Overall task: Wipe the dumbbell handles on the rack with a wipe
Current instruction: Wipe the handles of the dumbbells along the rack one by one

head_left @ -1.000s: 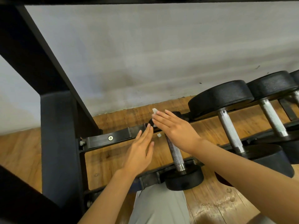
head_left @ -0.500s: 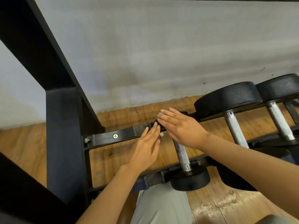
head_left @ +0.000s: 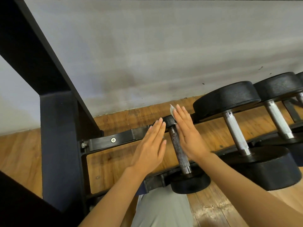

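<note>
Between flat hands (head_left: 170, 141): dumbbell handle (head_left: 178, 149).

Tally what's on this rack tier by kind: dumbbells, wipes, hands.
Black rubber-headed dumbbells with knurled metal handles: 4, counting small, large, next, and one cut off at the right edge.
White wipes: 1, under the right hand's fingers.
Hands: 2, left hand, right hand, both flat.
Total: 7
</note>
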`<action>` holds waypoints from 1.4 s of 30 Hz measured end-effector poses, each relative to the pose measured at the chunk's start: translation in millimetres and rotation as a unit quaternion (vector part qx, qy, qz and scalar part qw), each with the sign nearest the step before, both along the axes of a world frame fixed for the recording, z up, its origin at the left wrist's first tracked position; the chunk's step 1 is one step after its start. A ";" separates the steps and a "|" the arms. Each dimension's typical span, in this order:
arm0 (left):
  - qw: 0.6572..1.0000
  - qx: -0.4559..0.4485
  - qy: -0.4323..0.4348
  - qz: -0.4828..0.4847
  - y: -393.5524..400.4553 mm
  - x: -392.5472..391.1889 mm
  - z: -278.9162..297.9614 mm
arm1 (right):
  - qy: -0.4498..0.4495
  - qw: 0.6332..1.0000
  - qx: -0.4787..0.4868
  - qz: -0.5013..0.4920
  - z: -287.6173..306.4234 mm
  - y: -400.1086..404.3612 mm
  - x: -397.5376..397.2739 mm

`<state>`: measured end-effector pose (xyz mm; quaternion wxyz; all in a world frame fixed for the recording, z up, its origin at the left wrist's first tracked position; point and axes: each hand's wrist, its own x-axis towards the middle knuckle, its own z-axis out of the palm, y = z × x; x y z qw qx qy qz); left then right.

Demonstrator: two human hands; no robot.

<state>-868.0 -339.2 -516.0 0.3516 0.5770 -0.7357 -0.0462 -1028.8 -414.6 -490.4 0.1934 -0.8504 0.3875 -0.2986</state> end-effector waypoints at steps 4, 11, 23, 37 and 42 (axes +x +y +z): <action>0.999 0.021 -0.036 -0.008 -6.4 3.8 -5.1 | -0.089 0.989 0.073 -0.089 -8.6 28.3 12.1; 0.998 0.008 -0.050 -0.028 -9.6 11.5 -6.7 | -0.045 0.982 0.148 -0.111 -12.5 57.9 15.0; 0.998 0.002 -0.020 -0.055 -11.6 18.3 -4.1 | 0.277 0.958 0.076 0.027 -18.8 68.2 -9.0; 0.976 -0.028 -0.180 -0.122 -25.6 28.7 16.2 | 0.384 0.850 -0.172 0.317 7.6 -24.0 -48.6; 0.982 0.015 -0.126 -0.143 -24.8 30.3 18.9 | 0.407 0.767 -0.088 0.489 16.6 -15.9 -62.1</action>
